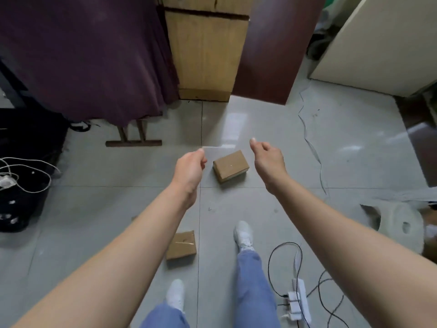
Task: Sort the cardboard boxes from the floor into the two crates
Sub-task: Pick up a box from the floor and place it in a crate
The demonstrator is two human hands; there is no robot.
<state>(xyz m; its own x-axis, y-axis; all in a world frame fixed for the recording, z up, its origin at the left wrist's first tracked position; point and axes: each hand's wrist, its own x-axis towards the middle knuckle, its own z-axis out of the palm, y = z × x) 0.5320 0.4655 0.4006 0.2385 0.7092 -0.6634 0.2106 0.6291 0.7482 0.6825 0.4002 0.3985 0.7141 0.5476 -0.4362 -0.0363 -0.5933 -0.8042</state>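
Note:
A small brown cardboard box (230,165) lies on the grey tiled floor, straight ahead of me. My left hand (190,166) hovers just left of it and my right hand (267,159) just right of it. Both are above the floor with loosely curled fingers, and neither holds or touches anything. A second, flatter taped cardboard box (181,245) lies nearer to me beside my left forearm, which hides its left edge. No crate is plainly in view.
A white power strip (300,301) with black cables lies by my right foot. A white foam roll (402,226) sits at the right. At the left a black object (21,185) carries a white cord. Purple cloth (89,55), a wooden panel (205,50) and a wooden stand foot (133,143) stand ahead.

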